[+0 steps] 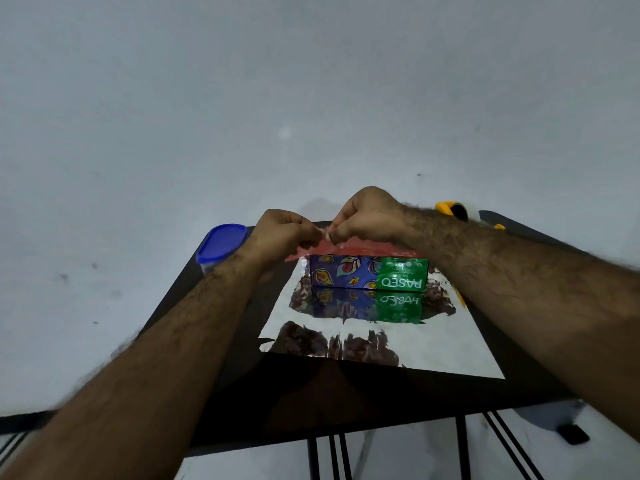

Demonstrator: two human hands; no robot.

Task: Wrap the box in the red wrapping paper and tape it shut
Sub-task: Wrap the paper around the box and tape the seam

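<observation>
Blue-lidded container (pixel 221 247) at 9 o'clock of the box, contents not visible. Both grips pinch a small clear tape piece (pixel 325 233) over red wrapping paper (pixel 349 247) on the Paseo tissue box (pixel 367 273): left hand (pixel 282 233), right hand (pixel 369 216). Box sits mid-tabletop (pixel 346 393); foil side spreads to 6 o'clock. Yellow tape dispenser (pixel 450 210) at 2 o'clock.

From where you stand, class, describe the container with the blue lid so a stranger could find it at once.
Start at the dark square table. Go to its far left corner, left of the patterned blue and green tissue box standing on shiny foil-backed wrapping paper. There, by the left hand, stands the clear plastic container, the only thing with a rounded blue lid.
</observation>
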